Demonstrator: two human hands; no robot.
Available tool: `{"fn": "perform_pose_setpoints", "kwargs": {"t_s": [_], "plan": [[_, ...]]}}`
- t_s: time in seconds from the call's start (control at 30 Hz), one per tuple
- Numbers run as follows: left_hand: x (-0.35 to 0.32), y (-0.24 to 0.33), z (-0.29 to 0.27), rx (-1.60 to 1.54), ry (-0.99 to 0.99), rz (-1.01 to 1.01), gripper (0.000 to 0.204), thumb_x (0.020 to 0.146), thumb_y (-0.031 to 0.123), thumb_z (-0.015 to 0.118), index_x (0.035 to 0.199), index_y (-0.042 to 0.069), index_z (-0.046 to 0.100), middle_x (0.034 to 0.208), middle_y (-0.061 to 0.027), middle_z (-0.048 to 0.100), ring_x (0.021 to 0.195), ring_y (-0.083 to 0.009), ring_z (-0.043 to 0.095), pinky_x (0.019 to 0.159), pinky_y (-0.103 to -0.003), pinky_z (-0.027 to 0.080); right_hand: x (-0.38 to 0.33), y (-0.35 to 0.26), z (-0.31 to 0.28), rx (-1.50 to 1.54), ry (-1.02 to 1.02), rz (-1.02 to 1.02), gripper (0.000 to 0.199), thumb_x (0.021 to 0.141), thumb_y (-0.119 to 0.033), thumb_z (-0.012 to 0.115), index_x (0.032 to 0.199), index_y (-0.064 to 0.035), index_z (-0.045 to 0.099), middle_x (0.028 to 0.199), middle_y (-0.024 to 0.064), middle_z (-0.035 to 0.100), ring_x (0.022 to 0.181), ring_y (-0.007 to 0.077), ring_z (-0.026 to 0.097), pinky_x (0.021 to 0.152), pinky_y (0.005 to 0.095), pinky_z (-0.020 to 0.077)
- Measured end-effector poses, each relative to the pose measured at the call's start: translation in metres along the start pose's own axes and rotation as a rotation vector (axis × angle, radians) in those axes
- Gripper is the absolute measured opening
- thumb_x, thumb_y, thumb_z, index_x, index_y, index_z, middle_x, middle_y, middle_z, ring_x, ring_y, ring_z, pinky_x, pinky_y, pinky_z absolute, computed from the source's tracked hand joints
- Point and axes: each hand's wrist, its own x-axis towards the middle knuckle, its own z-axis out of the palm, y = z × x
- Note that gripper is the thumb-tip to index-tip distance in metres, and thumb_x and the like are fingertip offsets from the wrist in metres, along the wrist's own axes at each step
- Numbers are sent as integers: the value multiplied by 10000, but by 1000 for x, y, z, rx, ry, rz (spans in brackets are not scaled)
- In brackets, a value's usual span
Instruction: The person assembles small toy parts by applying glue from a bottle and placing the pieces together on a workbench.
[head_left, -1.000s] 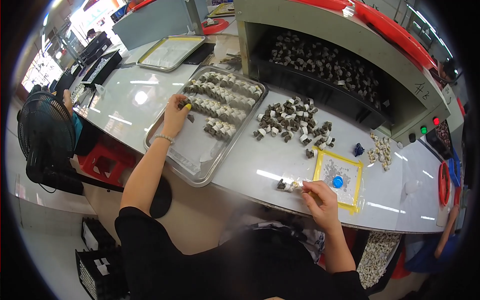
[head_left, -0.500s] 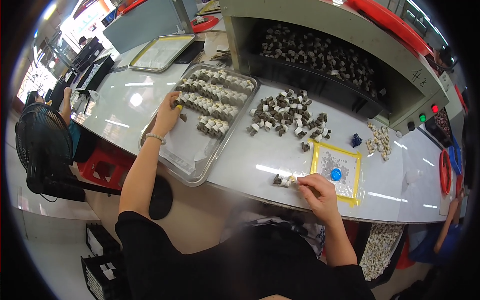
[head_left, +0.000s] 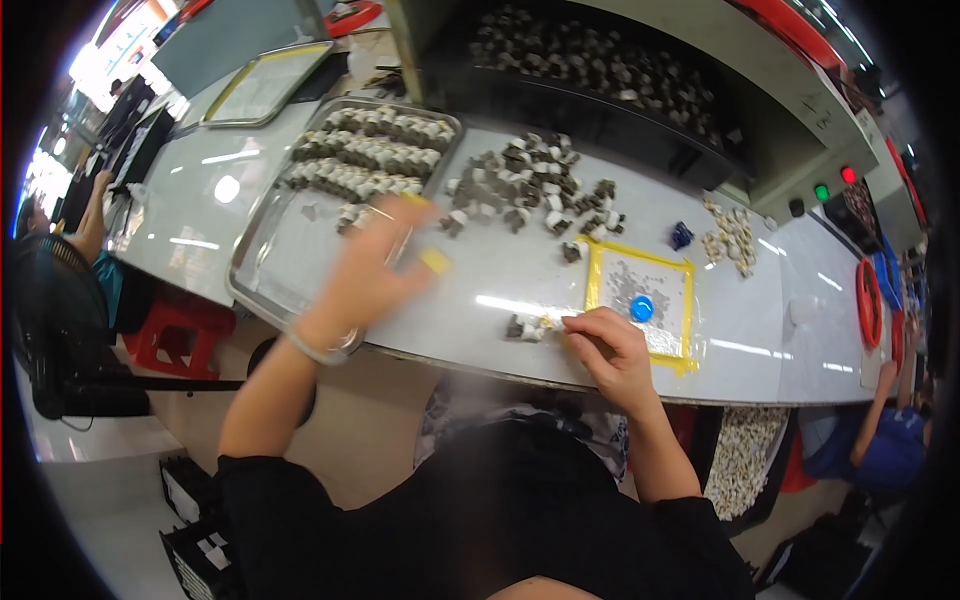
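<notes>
My right hand (head_left: 612,352) is closed in a pinch at the table's near edge. Its fingertips hold the yellowish end of a small dark-and-white part (head_left: 526,327). Blurred by motion, my left hand (head_left: 372,262) hovers over the near right side of a metal tray (head_left: 243,262), thumb and fingers apart, with yellow tape on the digits. Nothing shows between them. Rows of similar dark-and-white parts (head_left: 375,150) stand in the tray's far half, the nearest row partly hidden by my hand. A loose pile of such parts (head_left: 540,180) lies right of the tray.
A yellow-taped square (head_left: 690,300) holds a blue round cap (head_left: 641,309). Beyond it lie a dark blue lump (head_left: 682,235) and cream-white small pieces (head_left: 728,238). A machine with a dark bin (head_left: 590,120) of parts borders the back. A fan (head_left: 60,320) stands left.
My left hand has come away from the rows in the tray and moved right and nearer. My right hand keeps its pinch on the part. The whole view has shifted slightly.
</notes>
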Motion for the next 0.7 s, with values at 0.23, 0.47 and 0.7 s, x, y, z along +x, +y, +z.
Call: {"fn": "perform_pose_setpoints", "kwargs": {"t_s": [0.23,0.47,0.7], "plan": [[-33,27,83,200,-320,272,345,723,49,603,1063,-12,585,1039,-153,583,1022,-314,536,835,-390,464,-4,-8,3,46,8,68,167,800,38,606,958,23,657,863,100,638,788,180,598,716,260,462],[-7,-19,-19,373,275,-27,266,761,77,648,1017,16,611,884,-145,614,794,-298,609,701,-374,489,-4,-3,1,34,33,52,166,795,20,617,955,8,662,853,101,634,778,190,603,700,265,465],[2,-154,-131,673,492,-398,233,757,51,633,988,22,639,880,-153,656,830,-296,609,751,-383,482,-1,-7,3,46,-10,55,161,806,29,604,958,25,658,852,88,639,778,170,596,704,258,458]]}}
